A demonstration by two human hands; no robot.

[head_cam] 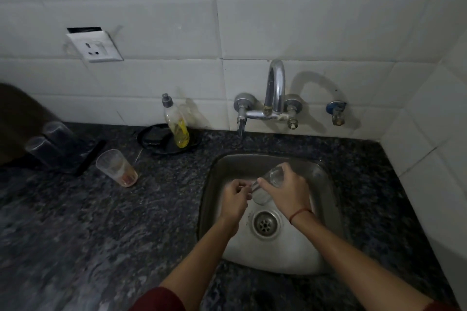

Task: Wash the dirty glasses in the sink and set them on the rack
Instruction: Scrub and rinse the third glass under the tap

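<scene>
Over the steel sink [326, 184] my right hand [288, 192] grips a clear glass [265, 189], tilted with its mouth toward the lower left. My left hand [236, 199] is at the glass's rim, fingers curled against its opening. A dirty glass [117, 168] with reddish residue stands upright on the dark counter to the left. Farther left, two glasses [50, 141] sit upside down on a dark rack [86, 156].
A chrome tap [275, 93] juts from the tiled wall above the sink; I cannot tell whether water runs. A yellow dish-soap bottle [178, 126] leans on a black dish [151, 139] behind the counter. The drain [265, 223] lies below my hands. A wall socket [94, 47] is upper left.
</scene>
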